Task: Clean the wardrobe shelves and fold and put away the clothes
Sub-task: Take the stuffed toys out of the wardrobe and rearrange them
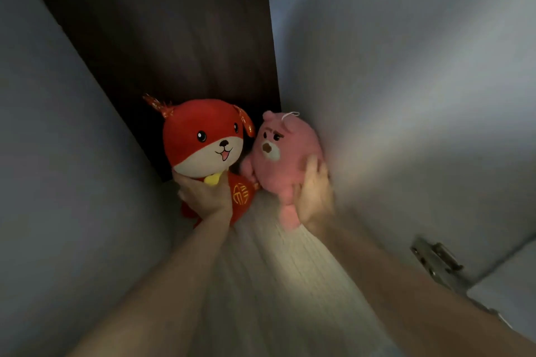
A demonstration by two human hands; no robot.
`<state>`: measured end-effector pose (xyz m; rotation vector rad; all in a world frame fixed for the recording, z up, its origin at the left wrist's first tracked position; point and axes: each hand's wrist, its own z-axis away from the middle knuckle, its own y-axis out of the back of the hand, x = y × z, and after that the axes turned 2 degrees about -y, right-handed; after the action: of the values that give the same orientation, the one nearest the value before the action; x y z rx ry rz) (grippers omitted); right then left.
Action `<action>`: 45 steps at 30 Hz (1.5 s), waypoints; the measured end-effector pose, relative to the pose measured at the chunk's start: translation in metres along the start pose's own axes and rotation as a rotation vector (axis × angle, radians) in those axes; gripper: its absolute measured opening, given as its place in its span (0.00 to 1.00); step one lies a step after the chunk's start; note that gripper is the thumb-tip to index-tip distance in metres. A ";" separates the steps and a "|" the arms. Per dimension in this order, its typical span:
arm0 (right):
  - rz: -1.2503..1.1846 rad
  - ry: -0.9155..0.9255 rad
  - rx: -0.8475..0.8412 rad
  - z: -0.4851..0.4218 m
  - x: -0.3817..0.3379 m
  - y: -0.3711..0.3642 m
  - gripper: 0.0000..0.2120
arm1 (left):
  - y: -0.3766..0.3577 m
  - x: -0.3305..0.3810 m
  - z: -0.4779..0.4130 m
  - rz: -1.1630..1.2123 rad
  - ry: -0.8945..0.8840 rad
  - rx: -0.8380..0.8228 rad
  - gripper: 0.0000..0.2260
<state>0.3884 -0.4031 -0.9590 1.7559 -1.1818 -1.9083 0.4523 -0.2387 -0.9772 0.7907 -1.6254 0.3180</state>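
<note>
Both my arms reach deep into a wardrobe compartment. My left hand (204, 197) grips a red plush dog (203, 136) by its body, just under the white muzzle. My right hand (314, 197) grips a pink plush bear (282, 151) around its lower right side. The two toys stand upright side by side, touching, at the back of the pale wooden shelf (275, 269). The dog's lower body is hidden behind my left hand.
A dark brown back panel (179, 38) rises behind the toys. Grey side walls close in at the left (58, 153) and right (406, 95). A metal door hinge (435, 261) is fixed low on the right wall.
</note>
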 end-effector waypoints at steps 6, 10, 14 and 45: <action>-0.008 0.162 -0.308 -0.049 -0.001 -0.031 0.33 | -0.017 -0.012 -0.042 -0.067 0.117 0.024 0.49; 0.104 0.148 -0.435 -0.068 0.006 -0.046 0.42 | -0.025 -0.013 -0.066 -0.122 0.074 -0.033 0.47; 0.095 0.152 -0.455 -0.071 0.011 -0.047 0.43 | -0.023 -0.014 -0.076 -0.188 0.093 -0.068 0.47; -0.193 -0.490 -0.114 0.346 -0.199 0.448 0.13 | 0.316 0.426 0.206 -0.156 0.160 -1.198 0.19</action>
<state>-0.0273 -0.4165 -0.5270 1.4280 -1.0450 -2.5668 0.0789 -0.2683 -0.5485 -0.0434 -1.2734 -0.6586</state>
